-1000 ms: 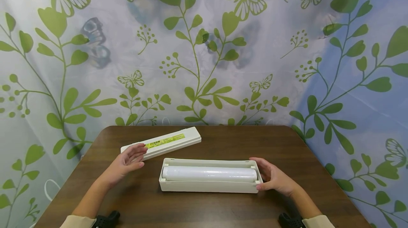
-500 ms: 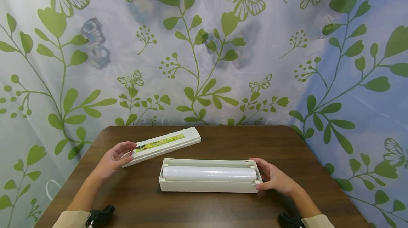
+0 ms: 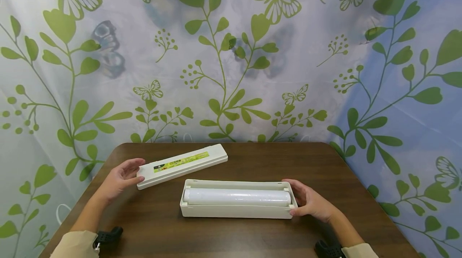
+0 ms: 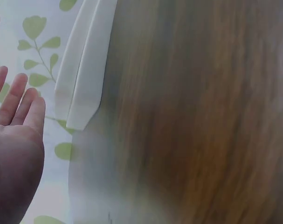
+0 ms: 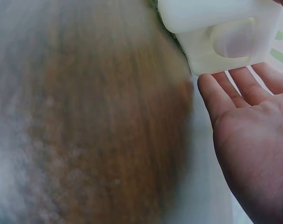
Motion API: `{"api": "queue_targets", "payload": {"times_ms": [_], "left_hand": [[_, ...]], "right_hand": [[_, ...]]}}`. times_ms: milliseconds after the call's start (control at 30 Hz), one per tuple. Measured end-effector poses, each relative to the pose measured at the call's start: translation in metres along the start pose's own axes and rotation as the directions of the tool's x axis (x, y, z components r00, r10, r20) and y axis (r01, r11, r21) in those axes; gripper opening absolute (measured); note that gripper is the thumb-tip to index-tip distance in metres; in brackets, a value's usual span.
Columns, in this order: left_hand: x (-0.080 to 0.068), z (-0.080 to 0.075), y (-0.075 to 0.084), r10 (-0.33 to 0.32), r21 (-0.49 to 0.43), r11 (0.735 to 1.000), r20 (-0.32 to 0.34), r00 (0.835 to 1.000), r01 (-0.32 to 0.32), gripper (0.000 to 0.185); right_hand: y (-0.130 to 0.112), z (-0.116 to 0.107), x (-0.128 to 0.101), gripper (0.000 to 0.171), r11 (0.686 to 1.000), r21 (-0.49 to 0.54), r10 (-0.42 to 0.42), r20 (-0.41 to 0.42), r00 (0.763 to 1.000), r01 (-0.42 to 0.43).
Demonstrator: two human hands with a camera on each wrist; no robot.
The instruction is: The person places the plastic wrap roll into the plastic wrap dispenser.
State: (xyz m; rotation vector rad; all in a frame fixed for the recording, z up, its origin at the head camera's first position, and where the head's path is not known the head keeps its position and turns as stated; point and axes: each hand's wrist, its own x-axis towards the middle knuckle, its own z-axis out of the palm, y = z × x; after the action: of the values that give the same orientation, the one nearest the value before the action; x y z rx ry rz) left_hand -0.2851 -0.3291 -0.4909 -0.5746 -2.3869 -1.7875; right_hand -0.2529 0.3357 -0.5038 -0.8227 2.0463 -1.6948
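Your table (image 3: 281, 164) has a dark brown wood-grain top, its far corners rounded at 11 and 1 o'clock. On it you have a white open-topped box (image 3: 236, 211) stretching from 9 to 3 o'clock. Near its 10 o'clock, a white lid (image 3: 184, 169) lies aslant, yellow-green label (image 3: 181, 162) up.

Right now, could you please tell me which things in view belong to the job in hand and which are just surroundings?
Apparently the job's: open white box, white roll inside it, labelled lid.

Just surroundings: brown table, leaf-patterned backdrop.
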Motion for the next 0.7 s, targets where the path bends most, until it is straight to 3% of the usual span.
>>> {"api": "queue_targets", "payload": {"times_ms": [200,433,700], "left_hand": [[0.001,-0.007,-0.001,-0.044,0.084,0.996,0.05,0.998,0.039,0.069],[0.008,-0.016,-0.001,-0.113,0.289,0.953,0.082,0.99,0.085,0.084],[0.014,-0.021,-0.006,-0.144,0.361,0.928,0.102,0.984,0.098,0.089]], "right_hand": [[0.0,0.0,-0.001,0.09,1.0,0.006,-0.008,0.009,1.0,0.008],[-0.001,0.001,-0.001,0.091,1.0,0.002,-0.001,0.011,1.0,0.001],[-0.001,0.001,-0.001,0.09,1.0,-0.007,0.021,0.009,1.0,-0.021]]}}
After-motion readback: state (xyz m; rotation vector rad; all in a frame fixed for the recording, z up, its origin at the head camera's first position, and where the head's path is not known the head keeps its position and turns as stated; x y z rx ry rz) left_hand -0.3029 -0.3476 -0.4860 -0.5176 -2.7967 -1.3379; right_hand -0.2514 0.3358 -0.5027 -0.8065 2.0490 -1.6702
